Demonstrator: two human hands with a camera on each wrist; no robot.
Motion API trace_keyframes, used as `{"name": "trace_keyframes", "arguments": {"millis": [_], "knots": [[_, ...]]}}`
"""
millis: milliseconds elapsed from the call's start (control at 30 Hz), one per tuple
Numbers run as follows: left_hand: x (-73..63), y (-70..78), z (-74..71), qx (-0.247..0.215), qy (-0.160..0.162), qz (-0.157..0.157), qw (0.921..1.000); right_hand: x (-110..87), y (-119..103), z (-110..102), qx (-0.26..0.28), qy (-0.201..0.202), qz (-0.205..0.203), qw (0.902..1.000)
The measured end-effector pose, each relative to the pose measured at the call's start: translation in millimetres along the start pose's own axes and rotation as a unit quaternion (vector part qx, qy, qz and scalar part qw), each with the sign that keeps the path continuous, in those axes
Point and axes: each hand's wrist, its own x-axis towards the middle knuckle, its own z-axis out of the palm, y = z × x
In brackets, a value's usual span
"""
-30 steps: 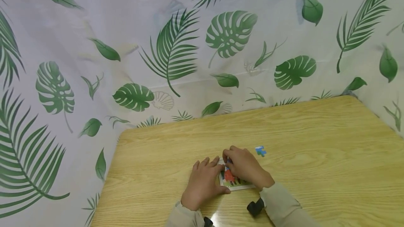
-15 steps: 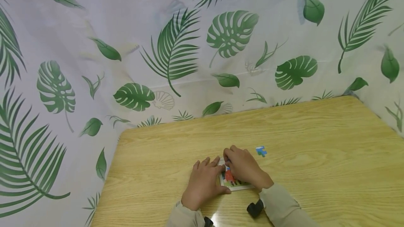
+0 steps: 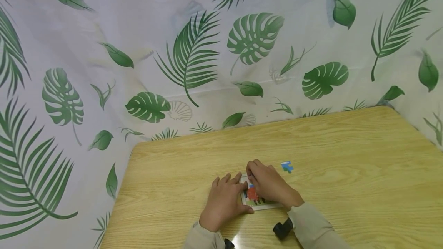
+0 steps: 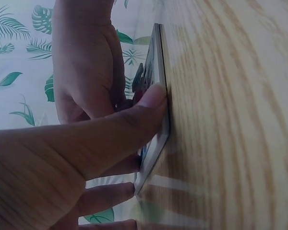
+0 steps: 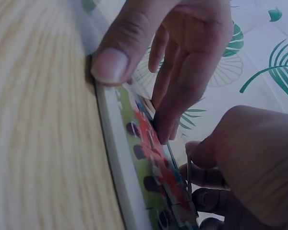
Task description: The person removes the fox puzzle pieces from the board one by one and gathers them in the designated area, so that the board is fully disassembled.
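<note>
Your puzzle board (image 5: 117, 148) lies flat on the wooden table (image 3: 173, 164), its print showing red shapes over green. Your left hand (image 3: 223, 203) braces it, fingers spread wide and straight along the left side, thumb pressing at the near edge. Your right hand (image 3: 270, 181) reaches over the far part, thumb and fingers narrowed in a pinch on a thin puzzle piece (image 5: 189, 179), which the right wrist view shows edge-on and tilted off the board's face. Whether its lower end touches the board cannot be told.

Change noted: next to none. Compared with a second ago, both your hands keep their posts, your right fingertips differ only slightly, and the loose blue piece (image 3: 287, 166) stays where it is on the table, just beyond your right hand. Finding: the held piece is judged not yet seated, so the fitting remains open; the board appears well steadied, and the loose piece is still unplaced
</note>
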Motion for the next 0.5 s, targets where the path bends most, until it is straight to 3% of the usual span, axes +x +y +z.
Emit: {"name": "trace_keyframes", "arguments": {"millis": [233,500], "knots": [[-0.4,0.9,-2.4,0.002,0.003,0.006,1.0,-2.1,10.4,-5.5,0.062,-0.025,-0.004,0.9978],[-0.2,0.2,-2.5,0.003,0.002,0.005,1.0,-3.3,17.1,-14.8,0.094,-0.05,-0.038,0.9936]]}}
